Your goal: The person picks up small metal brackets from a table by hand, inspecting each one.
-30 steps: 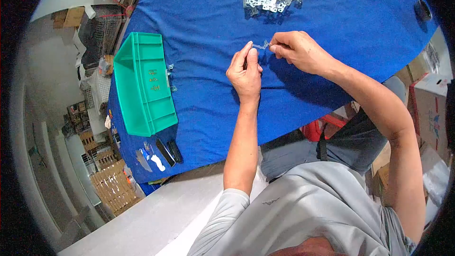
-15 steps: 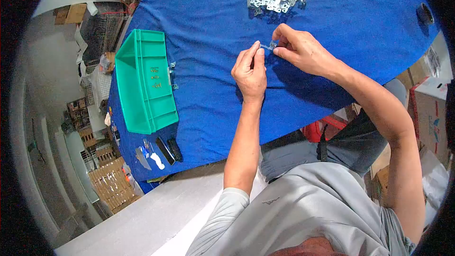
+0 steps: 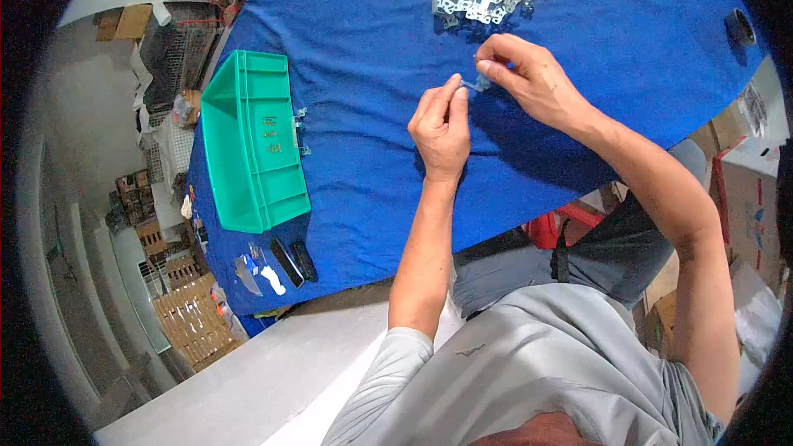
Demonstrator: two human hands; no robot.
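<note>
My left hand [image 3: 442,134] pinches one end of a small shiny metal bracket [image 3: 472,84] between thumb and fingertips, above the blue cloth [image 3: 372,99]. The bracket's other end points toward my right hand [image 3: 535,81]. That hand is closed in a pinch just above the bracket's far end. What its fingertips hold, if anything, is too small to make out. Beyond both hands lies a heap of similar shiny metal brackets [image 3: 483,2].
A green plastic bin [image 3: 273,186] stands at left, with several small brass-coloured pieces [image 3: 271,135] on its ribbed side. Metal pieces [image 3: 302,130] lie beside it. Dark tools [image 3: 295,260] sit near the front left edge, a roll of tape [image 3: 740,27] at far right.
My right hand has lifted slightly, its fingertips now above the bracket's end rather than at it. My left hand has shifted a little to the right with the bracket.
</note>
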